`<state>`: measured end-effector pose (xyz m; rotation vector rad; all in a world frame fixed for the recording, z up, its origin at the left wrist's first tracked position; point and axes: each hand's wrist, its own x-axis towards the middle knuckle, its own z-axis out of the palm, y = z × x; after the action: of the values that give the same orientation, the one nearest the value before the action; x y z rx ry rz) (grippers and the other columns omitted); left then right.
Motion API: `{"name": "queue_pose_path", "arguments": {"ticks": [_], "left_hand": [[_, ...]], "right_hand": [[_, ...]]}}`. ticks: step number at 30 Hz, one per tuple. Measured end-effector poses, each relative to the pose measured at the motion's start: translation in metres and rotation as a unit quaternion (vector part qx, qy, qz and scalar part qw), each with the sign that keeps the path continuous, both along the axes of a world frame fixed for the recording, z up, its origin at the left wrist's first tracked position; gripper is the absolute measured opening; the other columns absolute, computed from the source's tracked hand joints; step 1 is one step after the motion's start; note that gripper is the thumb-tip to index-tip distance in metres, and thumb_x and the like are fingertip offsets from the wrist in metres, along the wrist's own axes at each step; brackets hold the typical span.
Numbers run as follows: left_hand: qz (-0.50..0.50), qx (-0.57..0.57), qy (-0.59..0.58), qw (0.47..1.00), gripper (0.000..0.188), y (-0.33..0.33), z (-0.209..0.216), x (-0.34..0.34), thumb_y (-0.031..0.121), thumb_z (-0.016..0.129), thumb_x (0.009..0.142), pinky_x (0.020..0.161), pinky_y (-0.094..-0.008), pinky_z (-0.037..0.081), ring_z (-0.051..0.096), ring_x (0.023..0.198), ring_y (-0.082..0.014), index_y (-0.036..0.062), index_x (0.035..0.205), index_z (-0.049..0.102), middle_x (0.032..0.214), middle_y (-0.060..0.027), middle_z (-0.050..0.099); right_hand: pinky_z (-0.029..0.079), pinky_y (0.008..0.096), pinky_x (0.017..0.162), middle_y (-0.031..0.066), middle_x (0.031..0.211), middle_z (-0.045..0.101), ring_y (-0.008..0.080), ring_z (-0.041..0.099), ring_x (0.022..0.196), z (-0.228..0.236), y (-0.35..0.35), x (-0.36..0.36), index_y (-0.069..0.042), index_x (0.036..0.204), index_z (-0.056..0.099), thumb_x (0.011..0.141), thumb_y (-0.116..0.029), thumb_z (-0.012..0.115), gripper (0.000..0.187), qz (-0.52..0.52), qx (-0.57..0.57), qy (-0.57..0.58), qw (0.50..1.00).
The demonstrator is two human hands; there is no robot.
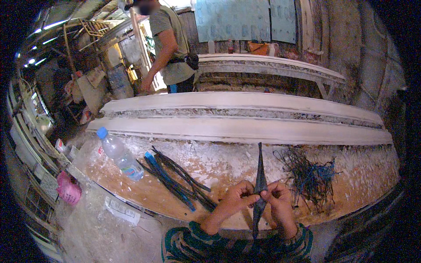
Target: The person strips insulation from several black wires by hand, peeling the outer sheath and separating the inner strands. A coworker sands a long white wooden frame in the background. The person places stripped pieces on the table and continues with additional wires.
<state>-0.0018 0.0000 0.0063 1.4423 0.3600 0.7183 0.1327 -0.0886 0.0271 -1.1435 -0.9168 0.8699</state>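
Note:
My left hand (238, 196) and my right hand (279, 198) pinch the middle of a dark grey-black strip (261, 171) between thumbs and fingers. The strip stands lengthwise away from me, widest at my fingers and narrowing to both ends. Its material is hard to make out. Left of my hands lies a loose bundle of long black strips (186, 179), some with blue, its near end beside my left wrist. A tangled heap of thin black and blue strings (313, 177) lies right of my right hand. Both rest on the wooden board (105, 171), which is spattered white.
A clear water bottle with blue cap (120, 153) lies at the board's left. Two long white mouldings (245, 129) run across beyond it. A person (171, 48) stands behind them, near a back bench (272, 63). A pink bag (69, 188) sits at the left.

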Motion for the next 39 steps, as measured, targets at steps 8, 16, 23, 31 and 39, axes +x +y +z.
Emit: {"name": "queue_pose_path", "arguments": {"ticks": [8,16,23,31,39], "left_hand": [[0.018,0.003,0.016,1.0,0.016,-0.002,0.009,0.0,0.009,0.064,0.078,0.049,-0.02,0.042,0.05,0.057,-0.0061,0.0072,0.078,0.048,0.067,0.001,0.052],[0.116,-0.097,-0.023,0.988,0.014,-0.005,0.015,0.001,0.009,0.063,0.079,0.047,-0.0192,0.04,0.049,0.054,-0.0059,0.0068,0.077,0.049,0.066,0.0011,0.052],[0.103,-0.066,-0.037,0.992,0.013,-0.005,0.019,-0.001,0.012,0.062,0.08,0.05,-0.0191,0.041,0.049,0.055,-0.0061,0.006,0.082,0.05,0.068,0.0006,0.053],[0.065,-0.02,0.001,0.998,0.012,-0.007,0.019,0.002,0.013,0.061,0.082,0.052,-0.0194,0.042,0.05,0.059,-0.0056,0.0065,0.085,0.052,0.069,0.0014,0.053],[0.104,-0.029,-0.011,0.994,0.01,-0.005,0.012,0.002,0.011,0.06,0.082,0.05,-0.0181,0.04,0.048,0.055,-0.0044,0.0058,0.078,0.053,0.066,0.0023,0.053]], "right_hand": [[0.041,0.022,0.062,-0.0005,0.071,0.055,0.0088,0.051,0.065,0.007,-0.001,-0.001,-0.006,0.077,0.052,0.074,-0.005,0.065,0.013,-0.028,-0.031,-0.023,0.999],[0.04,0.0208,0.063,-0.0033,0.07,0.051,0.0057,0.048,0.066,0.007,0.0,-0.006,-0.005,0.083,0.052,0.076,-0.003,0.063,0.014,0.064,-0.058,0.063,0.994],[0.037,0.0192,0.056,-0.005,0.066,0.047,0.0047,0.044,0.061,0.006,0.004,-0.003,-0.007,0.086,0.054,0.073,-0.007,0.067,0.019,0.018,-0.016,-0.039,0.999],[0.036,0.0176,0.058,-0.0044,0.071,0.05,0.0032,0.045,0.064,0.009,0.002,-0.003,-0.006,0.087,0.051,0.079,-0.006,0.061,0.013,0.034,-0.011,0.014,0.999],[0.038,0.0187,0.054,-0.0021,0.073,0.054,0.0044,0.048,0.064,0.011,0.0,-0.005,-0.006,0.084,0.05,0.081,-0.006,0.058,0.008,0.027,-0.014,0.051,0.998]]}}
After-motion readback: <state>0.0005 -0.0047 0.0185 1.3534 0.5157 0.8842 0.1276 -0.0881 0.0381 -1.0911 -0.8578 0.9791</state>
